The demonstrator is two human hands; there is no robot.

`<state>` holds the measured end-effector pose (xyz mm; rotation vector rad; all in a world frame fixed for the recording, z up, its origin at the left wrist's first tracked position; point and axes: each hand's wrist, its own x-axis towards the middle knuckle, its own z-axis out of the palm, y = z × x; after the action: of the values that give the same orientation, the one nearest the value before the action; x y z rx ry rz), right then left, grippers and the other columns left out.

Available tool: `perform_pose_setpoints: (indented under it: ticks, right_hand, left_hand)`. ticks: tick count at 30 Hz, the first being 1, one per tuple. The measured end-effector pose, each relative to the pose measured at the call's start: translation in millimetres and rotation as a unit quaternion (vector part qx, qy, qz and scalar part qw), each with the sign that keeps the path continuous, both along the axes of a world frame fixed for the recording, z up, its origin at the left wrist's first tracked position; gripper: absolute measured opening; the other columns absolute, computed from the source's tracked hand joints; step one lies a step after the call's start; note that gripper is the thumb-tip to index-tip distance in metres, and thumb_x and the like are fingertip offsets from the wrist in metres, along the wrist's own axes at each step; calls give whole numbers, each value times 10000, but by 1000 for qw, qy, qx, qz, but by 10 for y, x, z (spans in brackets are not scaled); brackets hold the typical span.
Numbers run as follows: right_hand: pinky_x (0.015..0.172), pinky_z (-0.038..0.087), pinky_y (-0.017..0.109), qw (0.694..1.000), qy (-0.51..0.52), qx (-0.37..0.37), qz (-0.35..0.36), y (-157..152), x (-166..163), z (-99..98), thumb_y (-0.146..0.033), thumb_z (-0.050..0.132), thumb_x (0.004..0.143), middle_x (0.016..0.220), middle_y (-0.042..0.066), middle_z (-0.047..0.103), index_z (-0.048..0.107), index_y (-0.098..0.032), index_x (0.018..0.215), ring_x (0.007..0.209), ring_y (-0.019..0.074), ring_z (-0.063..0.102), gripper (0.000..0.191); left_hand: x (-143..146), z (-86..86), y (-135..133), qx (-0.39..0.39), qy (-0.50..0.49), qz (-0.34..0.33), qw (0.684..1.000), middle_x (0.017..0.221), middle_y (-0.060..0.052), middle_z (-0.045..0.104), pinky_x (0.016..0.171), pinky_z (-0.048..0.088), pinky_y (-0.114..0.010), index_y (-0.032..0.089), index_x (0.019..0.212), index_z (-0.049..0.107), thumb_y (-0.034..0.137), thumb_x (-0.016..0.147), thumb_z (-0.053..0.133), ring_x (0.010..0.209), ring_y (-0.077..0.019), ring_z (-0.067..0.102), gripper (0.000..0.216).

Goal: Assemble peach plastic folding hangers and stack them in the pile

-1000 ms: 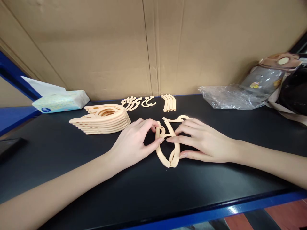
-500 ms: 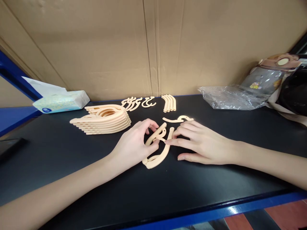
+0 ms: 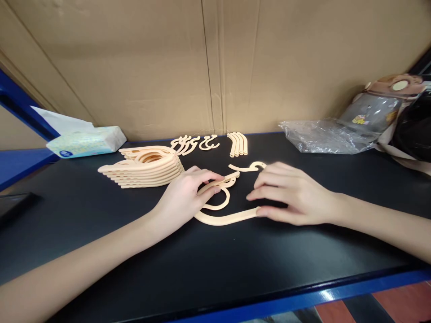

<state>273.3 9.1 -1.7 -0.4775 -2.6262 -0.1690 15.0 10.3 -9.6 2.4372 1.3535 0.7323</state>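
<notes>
A peach plastic folding hanger lies spread open on the black table. My left hand pinches the hanger's left arm near its top. My right hand holds the end of the right arm between thumb and fingers. A loose peach hook piece lies just beyond both hands.
A stack of folded hangers sits left of my hands. Loose hooks and curved bars lie by the cardboard wall. A tissue pack is far left. A clear plastic bag and a grey bottle are at right.
The hanger's two arms have swung apart, from folded together to spread wide. My right hand moved right with one arm's end. My left hand stayed on the other arm.
</notes>
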Motion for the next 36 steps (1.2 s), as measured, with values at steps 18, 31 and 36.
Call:
perform_pose_setpoints:
  ticks: [18,31,36]
  right_hand:
    - [792,503,359,973,-67,1,-220,342,245,-150,20,352,842,1070,98,621,649,-174,1137,941,215,584,461]
    - [602,442,283,963,-9,24,-268,207,127,-92,-318,555,916,773,32,648,641,-189,941,788,196,602,156]
    - [675,429,350,944,-68,91,-309,193,128,-110,-340,519,930,792,73,653,649,-161,888,781,236,581,226]
  left_hand:
    - [-65,21,34,85,68,-32,994,1012,-3,734,764,493,-345,237,1002,705,266,941,519,889,-203,626,198]
    - [36,125,-193,83,87,-85,989,1221,-49,627,910,474,-395,229,1100,601,343,946,506,1081,-223,577,214]
    - [62,99,-252,29,99,-141,985,1392,-82,496,1024,403,-429,229,980,517,436,881,598,1332,-260,401,243]
